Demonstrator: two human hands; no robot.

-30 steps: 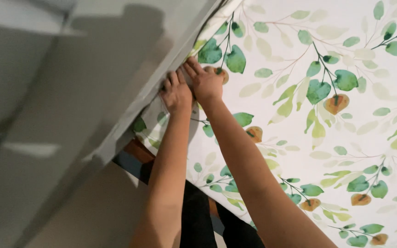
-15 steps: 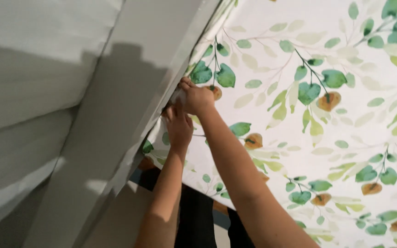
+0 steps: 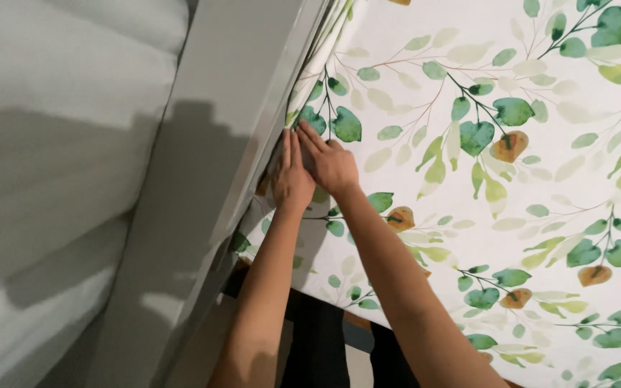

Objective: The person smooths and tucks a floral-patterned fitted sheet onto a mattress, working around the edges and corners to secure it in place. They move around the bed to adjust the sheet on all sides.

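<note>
Left hand (image 3: 292, 176) and right hand (image 3: 330, 164) flat, fingers together, side by side, pressing leaf-print sheet (image 3: 483, 144) against grey bed frame (image 3: 203, 179), at bed's edge.

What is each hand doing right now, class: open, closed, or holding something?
Left hand: open, fingers flat, pressing the white leaf-printed fabric sheet against the grey padded frame edge.
Right hand: open, flat on the same sheet, holding nothing.
</note>
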